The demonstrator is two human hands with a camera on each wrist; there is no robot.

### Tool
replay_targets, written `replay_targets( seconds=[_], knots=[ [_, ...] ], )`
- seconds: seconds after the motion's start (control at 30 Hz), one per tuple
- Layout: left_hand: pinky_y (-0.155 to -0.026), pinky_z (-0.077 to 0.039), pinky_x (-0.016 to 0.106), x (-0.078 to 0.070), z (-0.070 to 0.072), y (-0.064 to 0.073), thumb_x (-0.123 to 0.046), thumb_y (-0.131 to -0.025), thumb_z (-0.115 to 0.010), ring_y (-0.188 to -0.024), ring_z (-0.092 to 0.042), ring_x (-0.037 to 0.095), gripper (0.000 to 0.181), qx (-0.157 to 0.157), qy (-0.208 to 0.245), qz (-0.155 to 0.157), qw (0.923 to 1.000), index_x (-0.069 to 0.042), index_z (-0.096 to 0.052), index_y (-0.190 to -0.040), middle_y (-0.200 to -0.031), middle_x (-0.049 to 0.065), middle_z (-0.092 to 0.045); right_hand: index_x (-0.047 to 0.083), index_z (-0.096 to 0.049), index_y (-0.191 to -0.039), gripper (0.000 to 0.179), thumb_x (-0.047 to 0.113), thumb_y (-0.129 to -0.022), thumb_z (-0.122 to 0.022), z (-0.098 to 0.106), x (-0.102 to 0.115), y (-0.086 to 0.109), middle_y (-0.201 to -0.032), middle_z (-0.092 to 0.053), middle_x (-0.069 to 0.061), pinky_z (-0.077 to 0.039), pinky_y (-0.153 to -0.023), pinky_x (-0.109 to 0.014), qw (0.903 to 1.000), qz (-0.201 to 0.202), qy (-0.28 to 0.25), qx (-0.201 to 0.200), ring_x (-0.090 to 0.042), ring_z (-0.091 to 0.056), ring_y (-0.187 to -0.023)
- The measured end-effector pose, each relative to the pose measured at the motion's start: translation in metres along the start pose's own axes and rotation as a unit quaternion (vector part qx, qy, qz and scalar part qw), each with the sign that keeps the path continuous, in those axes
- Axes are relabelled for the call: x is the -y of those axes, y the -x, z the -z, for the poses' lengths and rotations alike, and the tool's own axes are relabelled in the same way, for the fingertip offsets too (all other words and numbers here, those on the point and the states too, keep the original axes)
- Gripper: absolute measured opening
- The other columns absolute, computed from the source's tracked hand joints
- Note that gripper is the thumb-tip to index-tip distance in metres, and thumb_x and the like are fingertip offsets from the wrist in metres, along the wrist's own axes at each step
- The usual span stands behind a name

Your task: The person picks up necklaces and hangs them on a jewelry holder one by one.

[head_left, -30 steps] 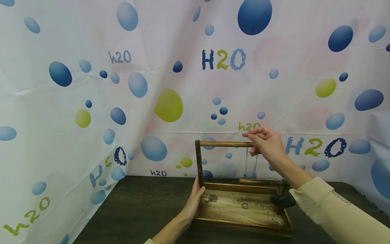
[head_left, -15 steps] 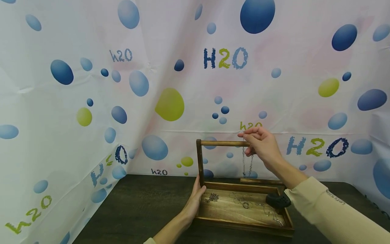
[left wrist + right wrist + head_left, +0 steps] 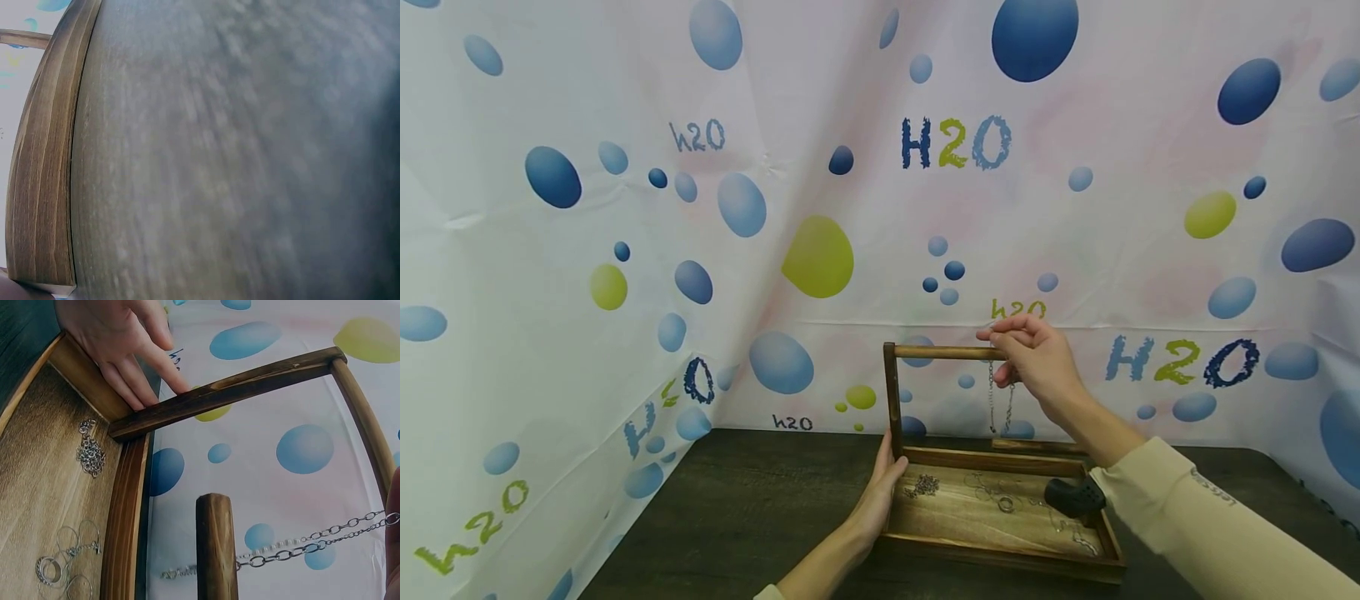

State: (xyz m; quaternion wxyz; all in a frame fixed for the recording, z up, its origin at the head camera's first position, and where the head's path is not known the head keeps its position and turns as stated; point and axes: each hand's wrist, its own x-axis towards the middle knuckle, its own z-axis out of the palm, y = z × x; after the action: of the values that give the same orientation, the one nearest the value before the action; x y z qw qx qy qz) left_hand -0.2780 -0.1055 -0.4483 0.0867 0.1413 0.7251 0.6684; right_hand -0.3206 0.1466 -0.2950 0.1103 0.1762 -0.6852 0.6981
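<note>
Silver chain (image 3: 284,555) hangs below the top bar (image 3: 947,353), with, left to right, the straight-fingered left hand (image 3: 874,496) against the tray (image 3: 1000,557), a heaped chain (image 3: 90,456) and a ring (image 3: 40,570) inside, and the right hand (image 3: 1037,362), seemingly pinching the silver strands, hiding the bar's end.
</note>
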Motion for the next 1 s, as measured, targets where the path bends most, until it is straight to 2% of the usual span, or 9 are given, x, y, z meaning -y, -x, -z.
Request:
replay_targets(
  seconds=[0.23, 0.47, 1.0],
  knots=[
    [-0.112, 0.005, 0.071, -0.001, 0.0, 0.001, -0.042, -0.11, -0.028, -0.149, 0.014, 0.044, 0.073, 0.0, -0.003, 0.004, 1.0, -0.013, 0.015, -0.16, -0.164, 0.018, 0.022, -0.004, -0.054, -0.119, 0.022, 0.011, -0.103, -0.059, -0.006, -0.003, -0.001, -0.106, -0.075, 0.001, -0.057, -0.055, -0.03, 1.0, -0.006, 0.006, 0.004, -0.013, -0.062, -0.051],
    [-0.112, 0.005, 0.07, -0.001, 0.0, 0.0, -0.042, -0.11, -0.028, -0.149, 0.014, 0.043, 0.072, -0.001, 0.001, -0.001, 1.0, -0.013, 0.015, -0.161, -0.164, 0.018, 0.021, -0.004, -0.054, -0.118, 0.022, 0.011, -0.103, -0.059, -0.014, -0.005, 0.0, -0.113, -0.073, -0.011, -0.057, -0.056, -0.03, 0.9998, -0.017, -0.005, 0.012, -0.013, -0.062, -0.051],
    [-0.112, 0.005, 0.069, -0.001, 0.0, 0.0, -0.044, -0.109, -0.031, -0.149, 0.014, 0.043, 0.075, -0.003, 0.006, -0.004, 1.0, -0.012, 0.014, -0.161, -0.165, 0.018, 0.019, -0.004, -0.056, -0.117, 0.02, 0.009, -0.102, -0.06, -0.031, -0.012, 0.001, -0.108, -0.074, -0.008, -0.057, -0.054, -0.03, 0.9993, -0.027, -0.02, 0.015, -0.013, -0.061, -0.049]
  ],
)
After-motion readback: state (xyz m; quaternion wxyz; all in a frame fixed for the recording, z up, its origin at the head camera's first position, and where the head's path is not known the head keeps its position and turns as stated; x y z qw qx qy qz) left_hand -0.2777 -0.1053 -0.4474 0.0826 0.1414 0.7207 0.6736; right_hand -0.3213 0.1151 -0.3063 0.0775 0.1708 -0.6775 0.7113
